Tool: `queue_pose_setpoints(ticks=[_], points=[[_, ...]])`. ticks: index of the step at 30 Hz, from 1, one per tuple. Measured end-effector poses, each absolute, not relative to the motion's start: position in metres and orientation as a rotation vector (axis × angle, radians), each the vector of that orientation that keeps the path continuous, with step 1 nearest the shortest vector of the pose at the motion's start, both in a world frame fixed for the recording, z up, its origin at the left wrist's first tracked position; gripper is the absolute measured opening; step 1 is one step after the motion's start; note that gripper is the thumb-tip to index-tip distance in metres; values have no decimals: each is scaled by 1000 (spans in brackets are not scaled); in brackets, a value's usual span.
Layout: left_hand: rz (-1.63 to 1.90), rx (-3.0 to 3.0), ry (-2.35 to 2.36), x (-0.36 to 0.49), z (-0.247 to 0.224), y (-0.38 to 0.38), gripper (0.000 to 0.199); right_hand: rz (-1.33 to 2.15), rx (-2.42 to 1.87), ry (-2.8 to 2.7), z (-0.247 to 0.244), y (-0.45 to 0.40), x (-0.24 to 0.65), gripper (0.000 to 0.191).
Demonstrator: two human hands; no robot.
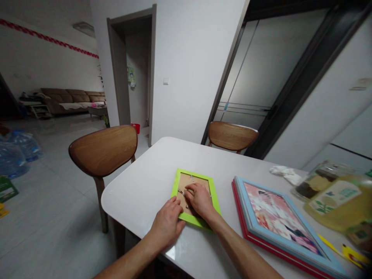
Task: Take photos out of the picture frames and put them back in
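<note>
A lime-green picture frame lies face down on the white table, its brown backboard showing. Small metal clips sit along the backboard's edges; one metal clip is at the left side. My left hand grips the frame's lower left corner, fingers on the left side and thumb by the bottom edge. Over the middle of the backboard, my right hand is closed with curled fingers, the fingertips at the left clip. Part of the backboard is hidden beneath this hand.
Right of the green frame, a light-blue picture frame lies on a red frame. Farther right are a crumpled white tissue, a clear jar, a large oil bottle and a yellow tool. Wooden chairs stand around the white table.
</note>
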State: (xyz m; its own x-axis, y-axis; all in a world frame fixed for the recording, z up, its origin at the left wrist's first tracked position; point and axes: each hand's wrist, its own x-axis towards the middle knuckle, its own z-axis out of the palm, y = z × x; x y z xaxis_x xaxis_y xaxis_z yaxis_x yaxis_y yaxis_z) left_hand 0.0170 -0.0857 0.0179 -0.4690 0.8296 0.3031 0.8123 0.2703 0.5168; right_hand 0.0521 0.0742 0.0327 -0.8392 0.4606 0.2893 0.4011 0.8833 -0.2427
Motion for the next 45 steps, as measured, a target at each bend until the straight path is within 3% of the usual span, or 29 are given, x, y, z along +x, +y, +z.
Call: queue_pose_setpoints(ticks=[9,26,45], points=[[979,1606,2491,17,16,-87,24,111,-813,-2758,36,121,92,25],[934,1588,2432,15,22,-84,25,158,-1013,-2708,19,120,15,35],[975,1569,2403,11,14,-78,29,350,-715,-2734,32,79,89,39]])
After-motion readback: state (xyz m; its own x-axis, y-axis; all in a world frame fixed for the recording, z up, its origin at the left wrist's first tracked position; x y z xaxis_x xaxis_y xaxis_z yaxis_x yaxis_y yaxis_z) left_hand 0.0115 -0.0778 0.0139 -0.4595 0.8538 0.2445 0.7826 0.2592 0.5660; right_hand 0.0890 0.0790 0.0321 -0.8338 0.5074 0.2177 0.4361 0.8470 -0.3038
